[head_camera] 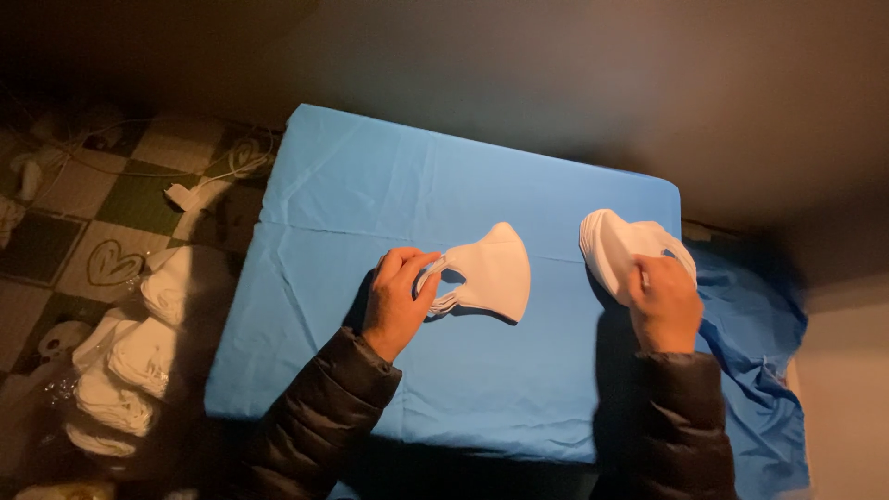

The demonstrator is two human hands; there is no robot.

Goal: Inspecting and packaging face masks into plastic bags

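Note:
A small stack of white face masks (495,273) lies in the middle of a table covered with a blue cloth (370,185). My left hand (398,298) pinches the ear loops at the stack's left end. My right hand (662,301) grips a second, thicker bundle of white masks (616,245) near the table's right edge, lifted and tilted. Both arms wear dark padded sleeves.
More bundles of white masks (130,370) lie piled on the floor to the left of the table. A white cable and plug (190,194) rest on the checkered floor at the back left. Loose blue cloth (759,343) hangs off the right side.

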